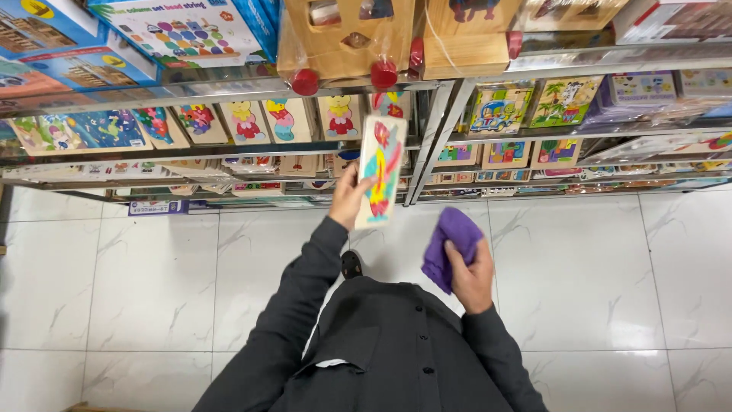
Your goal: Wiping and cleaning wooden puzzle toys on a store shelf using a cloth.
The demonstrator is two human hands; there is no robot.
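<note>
My left hand (pixel 348 197) grips a flat wooden puzzle board (pixel 380 171) with a colourful cartoon figure on it, held upright in front of the metal shelves (pixel 427 137). My right hand (pixel 470 275) is closed on a crumpled purple cloth (pixel 451 244), a little lower and to the right of the board, apart from it. Both arms are in dark grey sleeves.
Metal shelves carry rows of similar wooden puzzle boards (pixel 263 120), boxed toys (pixel 179 30) and wooden toy carts with red wheels (pixel 347 38). A white marble-look tiled floor (pixel 152 290) lies below. My dark shoe (pixel 351 264) shows near the shelf base.
</note>
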